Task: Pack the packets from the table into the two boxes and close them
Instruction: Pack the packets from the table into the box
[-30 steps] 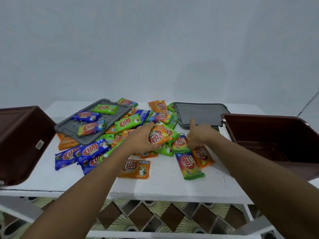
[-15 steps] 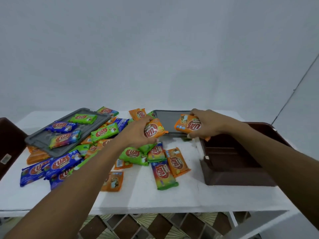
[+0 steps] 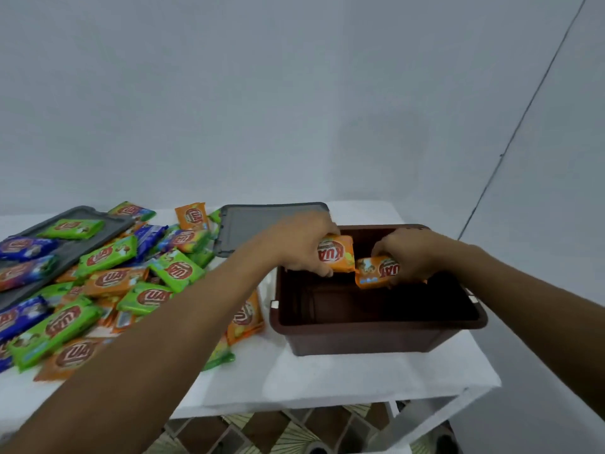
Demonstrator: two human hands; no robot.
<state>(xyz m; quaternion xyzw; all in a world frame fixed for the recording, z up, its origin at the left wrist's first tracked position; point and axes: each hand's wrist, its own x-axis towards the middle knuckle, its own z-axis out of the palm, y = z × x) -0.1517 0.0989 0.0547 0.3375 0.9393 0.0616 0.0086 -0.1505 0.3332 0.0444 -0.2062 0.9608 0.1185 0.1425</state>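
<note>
Both your hands are over the brown box point(image 3: 376, 335) at the table's point(image 3: 327, 378) right edge, each closed around an orange packet. Your left hand point(image 3: 301, 244) grips its packet point(image 3: 337, 255) from above at the box's far left rim, logo facing you, thumb underneath. Your right hand point(image 3: 412, 253) pinches the second orange packet point(image 3: 376, 271) just beside the first, the two nearly touching at their corners, this one lower and dipping inside the opening. The box is open and dark inside; you can't tell from here whether anything lies on its bottom. A grey lid point(image 3: 258, 224) lies flat against the far edge, just left of the box and behind your left hand. Over on the left half of the table the heap of packets point(image 3: 114, 283) is spread out, green, orange and blue all mixed, some overlapping. A second grey lid point(image 3: 75, 247) sits at the far left with a green packet point(image 3: 70, 228) and blue ones on top of it. One orange packet point(image 3: 245, 317) lies close against the box's left wall, partly under your left forearm.
</note>
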